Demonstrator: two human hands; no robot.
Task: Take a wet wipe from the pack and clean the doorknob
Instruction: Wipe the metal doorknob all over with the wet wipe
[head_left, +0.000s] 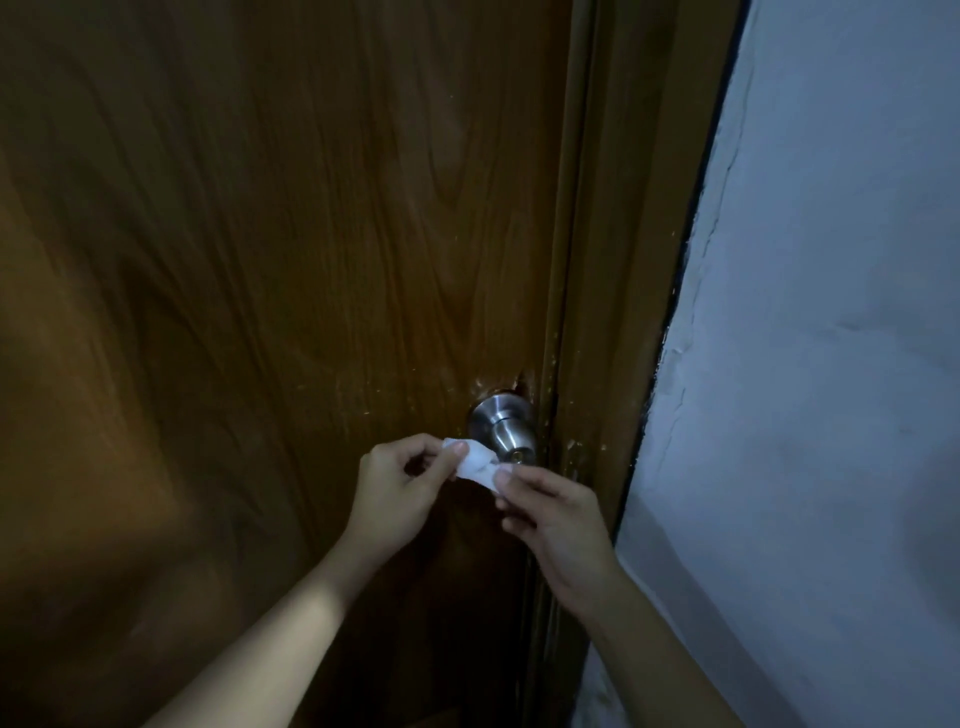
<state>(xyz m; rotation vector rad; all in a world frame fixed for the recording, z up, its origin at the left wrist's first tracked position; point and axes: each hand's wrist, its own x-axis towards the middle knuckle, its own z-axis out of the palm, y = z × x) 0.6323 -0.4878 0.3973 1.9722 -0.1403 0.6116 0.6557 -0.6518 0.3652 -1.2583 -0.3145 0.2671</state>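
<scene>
Dim wood-grain door (270, 260) fills our view beside a pale wall (831, 312). We reach up with both arms, our left hand (400, 493) and right hand (556, 519) each pinching an end of the crumpled white wet wipe (475, 462), just beside the rounded brushed-metal doorknob (504, 428), partly covering it.

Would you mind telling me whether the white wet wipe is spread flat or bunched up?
Bunched up: the white wet wipe is crumpled between the left hand and right hand, beside the silver metal doorknob.
</scene>
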